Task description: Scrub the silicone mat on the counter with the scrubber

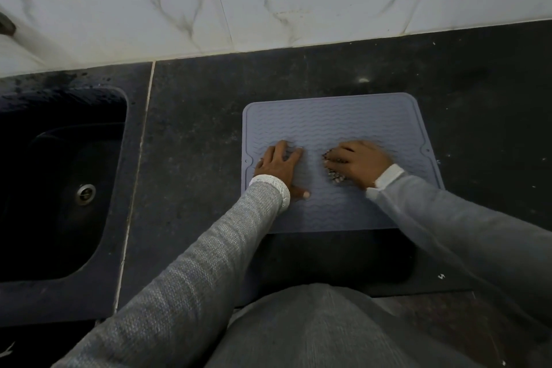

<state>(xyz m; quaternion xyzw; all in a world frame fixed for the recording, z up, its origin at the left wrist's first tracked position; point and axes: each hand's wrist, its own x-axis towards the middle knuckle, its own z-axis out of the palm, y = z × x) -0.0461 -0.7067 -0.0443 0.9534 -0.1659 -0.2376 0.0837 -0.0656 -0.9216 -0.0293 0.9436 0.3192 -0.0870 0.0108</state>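
A grey-blue silicone mat (328,119) with wavy ridges lies flat on the dark counter (194,134). My left hand (279,166) rests palm down on the mat's left part, fingers spread, thumb stretched toward me. My right hand (357,163) presses a metallic scrubber (335,176) onto the middle of the mat. Only the scrubber's lower and left edges peek out from under the fingers. The right hand looks slightly blurred.
A dark sink (59,182) with a metal drain (85,193) is sunk into the counter at the left. A white marble-patterned tiled wall (268,3) runs along the back. The counter's front edge is close to my body.
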